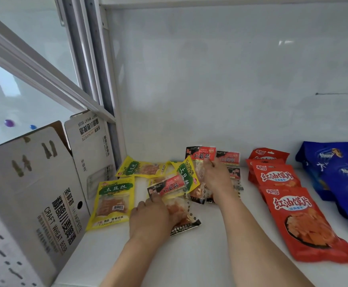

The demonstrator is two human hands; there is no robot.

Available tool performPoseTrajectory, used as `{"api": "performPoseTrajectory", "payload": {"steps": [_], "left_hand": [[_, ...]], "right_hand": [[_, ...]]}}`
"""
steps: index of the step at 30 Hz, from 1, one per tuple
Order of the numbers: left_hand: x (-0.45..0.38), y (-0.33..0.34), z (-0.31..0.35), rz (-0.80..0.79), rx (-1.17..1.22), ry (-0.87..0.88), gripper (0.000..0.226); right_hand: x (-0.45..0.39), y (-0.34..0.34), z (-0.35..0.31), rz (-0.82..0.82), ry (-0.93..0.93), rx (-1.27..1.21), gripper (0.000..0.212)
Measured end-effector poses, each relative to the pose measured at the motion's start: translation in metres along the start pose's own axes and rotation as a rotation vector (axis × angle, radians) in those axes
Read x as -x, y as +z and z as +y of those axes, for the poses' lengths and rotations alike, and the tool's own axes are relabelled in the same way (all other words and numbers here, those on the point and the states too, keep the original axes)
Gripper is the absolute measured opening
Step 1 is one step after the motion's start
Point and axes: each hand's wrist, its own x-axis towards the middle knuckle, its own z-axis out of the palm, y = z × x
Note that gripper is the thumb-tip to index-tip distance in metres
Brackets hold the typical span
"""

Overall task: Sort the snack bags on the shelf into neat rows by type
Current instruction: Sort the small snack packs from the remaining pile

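Snack bags lie on a white shelf [220, 245]. Yellow bags [113, 201] sit at the left, one flat in front and another [140, 167] behind it. In the middle is a loose pile of black-and-red bags and a yellow one [186, 175]. My left hand [150, 218] rests on a black-and-red bag [175, 191], gripping its near part. My right hand [216, 177] holds another black-and-red bag [200, 160] at the pile's back. Red bags [289, 206] form a row on the right, with blue bags [338, 175] beyond them.
A grey cardboard beer box [44, 193] with open flaps stands at the shelf's left end, against the metal upright [107, 90]. The white back wall [231, 79] rises close behind the bags. Bare shelf surface lies in front between my forearms.
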Motion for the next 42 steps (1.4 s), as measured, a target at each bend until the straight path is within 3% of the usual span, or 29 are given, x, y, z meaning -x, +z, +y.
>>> {"api": "performPoseTrajectory", "payload": {"steps": [7, 11, 16, 20, 24, 31, 36, 38, 42], "left_hand": [[0.008, 0.008, -0.010, 0.080, 0.244, 0.106, 0.081], [0.014, 0.006, -0.019, 0.205, 0.544, 0.131, 0.077], [0.016, 0.001, -0.027, 0.246, 0.896, 0.130, 0.091], [0.017, 0.000, -0.029, 0.165, 1.191, 0.118, 0.097], [0.017, 0.009, -0.017, 0.018, 1.375, 0.117, 0.085], [0.023, 0.015, 0.016, -0.140, 1.376, 0.169, 0.071], [0.016, 0.022, 0.037, -0.212, 1.274, 0.137, 0.081], [0.015, 0.022, 0.051, -0.180, 1.162, 0.177, 0.080], [0.015, 0.027, 0.073, -0.054, 0.911, 0.219, 0.076]], "right_hand": [[0.014, -0.006, 0.000, -0.180, 0.110, -0.146, 0.023], [0.018, -0.012, -0.003, -0.137, 0.105, -0.086, 0.023], [0.020, -0.040, -0.012, 0.008, -0.056, 0.146, 0.030], [0.019, -0.066, -0.008, 0.161, -0.134, 0.154, 0.020], [0.023, -0.076, 0.017, 0.191, -0.082, 0.187, 0.019], [0.023, -0.073, 0.049, 0.200, 0.051, 0.367, 0.019], [0.020, -0.072, 0.053, 0.226, 0.128, 0.441, 0.024], [0.019, -0.074, 0.052, 0.233, 0.148, 0.416, 0.034], [0.012, -0.076, 0.045, 0.209, 0.184, 0.362, 0.079]]}}
